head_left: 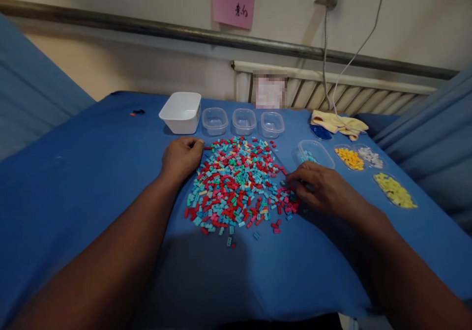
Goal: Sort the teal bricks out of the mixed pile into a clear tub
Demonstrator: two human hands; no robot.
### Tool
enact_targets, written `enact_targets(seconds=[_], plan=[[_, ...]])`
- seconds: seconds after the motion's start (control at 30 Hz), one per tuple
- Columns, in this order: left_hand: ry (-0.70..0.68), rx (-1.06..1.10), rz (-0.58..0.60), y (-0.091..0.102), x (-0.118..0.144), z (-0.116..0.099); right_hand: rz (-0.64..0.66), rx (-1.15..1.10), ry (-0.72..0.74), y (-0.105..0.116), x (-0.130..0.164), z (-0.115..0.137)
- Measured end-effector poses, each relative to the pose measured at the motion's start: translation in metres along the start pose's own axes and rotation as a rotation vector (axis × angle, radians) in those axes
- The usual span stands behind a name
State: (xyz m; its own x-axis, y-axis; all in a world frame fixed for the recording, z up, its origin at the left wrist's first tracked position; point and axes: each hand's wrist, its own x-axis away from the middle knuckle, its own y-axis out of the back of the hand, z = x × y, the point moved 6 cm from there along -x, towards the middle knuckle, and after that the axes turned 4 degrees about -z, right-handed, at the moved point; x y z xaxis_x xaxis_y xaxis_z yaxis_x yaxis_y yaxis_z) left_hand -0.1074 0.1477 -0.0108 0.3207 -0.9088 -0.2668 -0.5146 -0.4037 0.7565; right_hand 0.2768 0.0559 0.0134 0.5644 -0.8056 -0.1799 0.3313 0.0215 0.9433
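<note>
- Blue-covered bench [92,182] against a wall.
- Brick pile [236,182] mid-bench: tiny, light, hard; pinch singly by the sides.
- Left hand [181,157] loosely curled at pile's left edge, holding nothing visible.
- Right hand [319,186] on right edge, fingertips in the bricks; pinch unclear.
- Right tubs: yellow bricks [395,191], orange [349,158], white [370,157].
- Far: white bin [180,112], three clear tubs [244,121], contents none visible.

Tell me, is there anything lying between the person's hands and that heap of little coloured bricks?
Nothing visible. The left hand rests closed at the upper left edge of the pile of small bricks, and the right hand has its fingertips at the pile's right edge, on the blue cloth. The clear tub sits just beyond the right hand.
</note>
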Motion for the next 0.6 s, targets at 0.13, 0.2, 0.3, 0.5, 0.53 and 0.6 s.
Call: enact_targets(seconds=[0.13, 0.2, 0.3, 0.5, 0.53, 0.6], plan=[[0.027, -0.006, 0.011, 0.002, 0.003, -0.004, 0.110, -0.075, 0.065, -0.004, 0.003, 0.007], [0.034, -0.003, 0.012, 0.003, 0.003, -0.005, 0.143, -0.058, 0.039, -0.005, 0.004, 0.004], [0.022, 0.002, 0.005, 0.002, 0.003, -0.005, 0.156, -0.056, 0.022, -0.007, 0.004, 0.001], [0.012, 0.008, 0.007, 0.000, 0.002, -0.002, 0.127, -0.130, -0.015, -0.003, 0.003, 0.003], [0.011, 0.006, 0.011, 0.000, 0.002, -0.002, 0.111, -0.171, -0.033, 0.000, 0.004, 0.003], [0.007, 0.003, 0.016, 0.000, 0.002, -0.003, 0.034, -0.253, -0.086, 0.009, 0.005, -0.001]])
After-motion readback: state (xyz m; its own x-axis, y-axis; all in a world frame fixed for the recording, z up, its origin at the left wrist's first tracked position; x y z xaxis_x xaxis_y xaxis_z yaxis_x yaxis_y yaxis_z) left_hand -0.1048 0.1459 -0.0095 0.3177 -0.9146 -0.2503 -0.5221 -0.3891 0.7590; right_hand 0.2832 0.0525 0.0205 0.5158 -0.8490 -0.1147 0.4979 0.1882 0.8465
